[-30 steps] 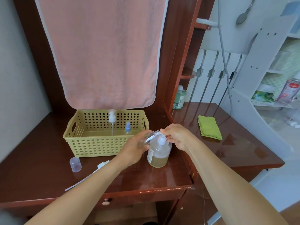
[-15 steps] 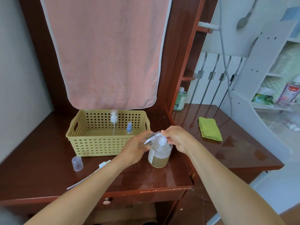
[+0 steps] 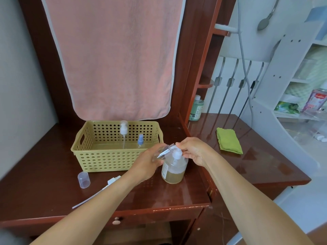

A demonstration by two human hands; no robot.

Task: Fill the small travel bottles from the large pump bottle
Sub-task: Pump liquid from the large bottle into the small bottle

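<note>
The large pump bottle [image 3: 174, 169], clear with amber liquid in its lower part, stands on the brown desk near the middle. My right hand [image 3: 193, 150] grips its white pump head from the right. My left hand [image 3: 147, 161] holds a small clear travel bottle [image 3: 166, 150] tilted, its open threaded neck up against the pump spout. Two more small bottles stand in the yellow basket [image 3: 106, 160]: one with a white pump top [image 3: 123, 131] and one with a blue spray top [image 3: 140, 141].
A clear cap [image 3: 83, 179] and a white pump insert with a long tube [image 3: 106, 187] lie on the desk left of my forearm. A green cloth [image 3: 228, 140] lies to the right, a green bottle [image 3: 196, 108] stands behind, and a pink towel [image 3: 115, 55] hangs above the basket.
Both hands stay on the pump bottle and the small travel bottle. Only the camera view has shifted slightly.
</note>
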